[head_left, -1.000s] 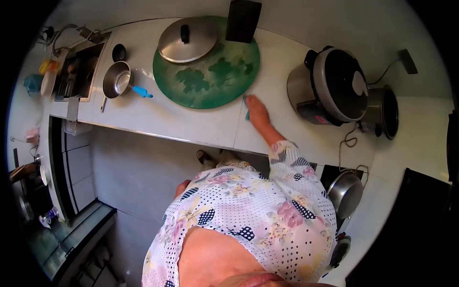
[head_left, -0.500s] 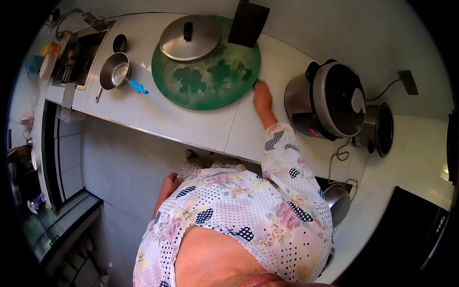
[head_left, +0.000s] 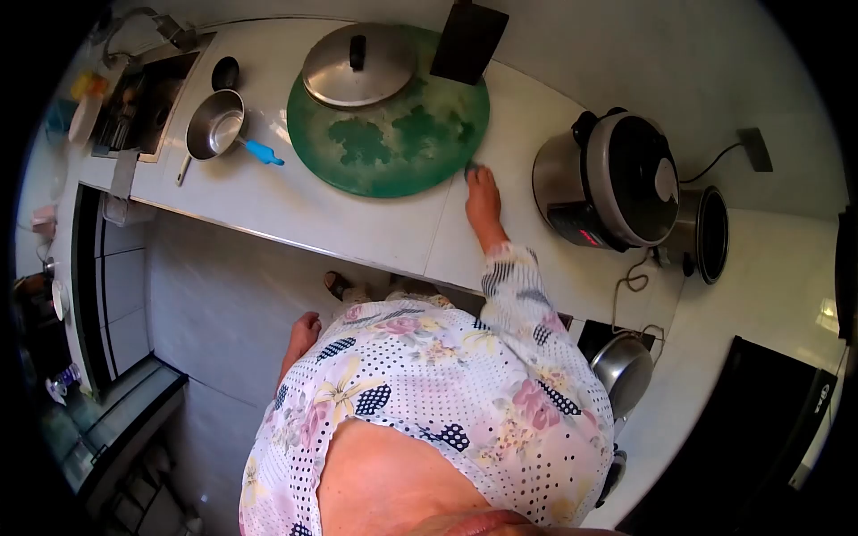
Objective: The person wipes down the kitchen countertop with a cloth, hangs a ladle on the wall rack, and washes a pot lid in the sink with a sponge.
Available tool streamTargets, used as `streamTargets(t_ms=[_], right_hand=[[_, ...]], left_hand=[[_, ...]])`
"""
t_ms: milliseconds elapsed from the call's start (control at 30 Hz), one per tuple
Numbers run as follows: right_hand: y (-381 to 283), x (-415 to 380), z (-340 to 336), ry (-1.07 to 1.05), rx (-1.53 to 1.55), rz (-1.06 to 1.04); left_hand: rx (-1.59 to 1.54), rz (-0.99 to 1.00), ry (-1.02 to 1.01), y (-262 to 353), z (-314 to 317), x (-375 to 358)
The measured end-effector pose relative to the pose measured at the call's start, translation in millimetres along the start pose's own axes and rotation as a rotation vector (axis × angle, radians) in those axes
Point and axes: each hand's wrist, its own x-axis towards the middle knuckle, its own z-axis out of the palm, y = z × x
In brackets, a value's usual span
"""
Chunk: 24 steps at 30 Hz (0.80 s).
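My right hand [head_left: 483,204] is on the white counter [head_left: 357,219], just off the right edge of a round green board [head_left: 384,183]. Its fingers are closed over a small dark grey pad [head_left: 472,169], mostly hidden under them. On the board rests a domed steel lid [head_left: 357,76] with a black knob; dark, wet-looking patches spread across the board's surface. My left hand [head_left: 306,330] hangs low by my side, away from the counter, fingers loosely curled and nothing visible in them.
A steel saucepan [head_left: 214,129] with a blue-covered handle stands on the left, beside the sink [head_left: 147,103]. A dark rectangular panel [head_left: 469,45] stands behind the board. To the right are an electric pressure cooker [head_left: 617,183] and a dark inner pot [head_left: 712,234]. Lower right sits a steel pan [head_left: 623,364].
My right hand has moved toward me along the counter, away from the board's edge, and more of the dark pad shows. My left hand has shifted slightly left.
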Motion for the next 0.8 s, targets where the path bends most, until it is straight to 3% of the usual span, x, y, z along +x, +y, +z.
streamTargets(t_ms=[133, 233, 267, 333, 433, 567, 667, 733, 800], right_hand=[[13, -13, -8, -0.018, 0.055, -0.027], [24, 31, -1, 0.089, 0.026, 0.054], [27, 47, 1, 0.052, 0.106, 0.162], [16, 63, -16, -0.042, 0.267, 0.397], [29, 21, -1, 0.099, -0.006, 0.009], [37, 0, -3, 0.043, 0.061, 0.085], [35, 44, -11, -0.022, 0.108, 0.263], [42, 74, -13, -0.147, 0.019, 0.3], [35, 63, -7, -0.128, 0.139, 0.319]], left_hand=[[-0.013, -0.129, 0.093, -5, -6, -7], [0.08, -0.093, -0.017, -40, -4, -10], [0.103, -0.045, -0.012, -51, 1, -10], [-0.025, -0.166, -0.006, -24, 1, -25], [-0.145, -0.229, 0.007, -31, 7, -29], [-0.225, -0.316, 0.065, -60, 27, -23], [-0.248, -0.377, 0.025, 30, -13, -53], [-0.202, -0.332, 0.014, 22, -11, -47], [-0.193, -0.311, 0.028, 19, -14, -49]])
